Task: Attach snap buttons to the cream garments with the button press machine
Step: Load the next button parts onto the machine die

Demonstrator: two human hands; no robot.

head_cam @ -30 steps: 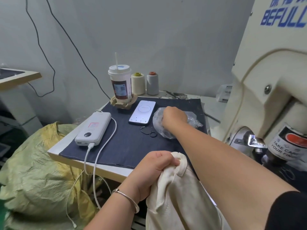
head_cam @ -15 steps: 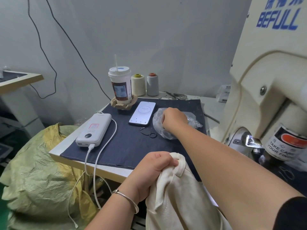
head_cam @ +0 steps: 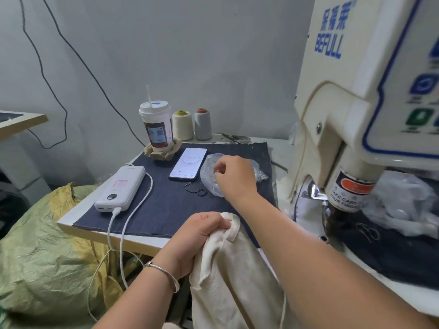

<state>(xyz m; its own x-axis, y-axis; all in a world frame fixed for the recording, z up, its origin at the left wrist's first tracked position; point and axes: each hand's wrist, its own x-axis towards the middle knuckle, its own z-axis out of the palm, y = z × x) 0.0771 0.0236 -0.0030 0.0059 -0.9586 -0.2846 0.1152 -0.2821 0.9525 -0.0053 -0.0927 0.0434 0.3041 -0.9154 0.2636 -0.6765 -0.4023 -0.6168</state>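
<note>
- Whereas a second ago the right hand (head_cam: 234, 178) sat buried in the clear plastic bag (head_cam: 209, 170) on the worktop (head_cam: 78, 213), it now lifts just above the bag with its fingertips pinched together.
- Something tiny and shiny seems caught in that pinch, probably a snap part, though it is too small to tell for sure.
- By my reading, picking a button is done and carrying it to the button press machine (head_cam: 351, 129) comes next.
- Left hand (head_cam: 198, 236): fist closed tight on the top edge of the cream garment (head_cam: 228, 281), unchanged.
- That garment hangs in front of the worktop's near edge, left of the press head, not yet under it.
</note>
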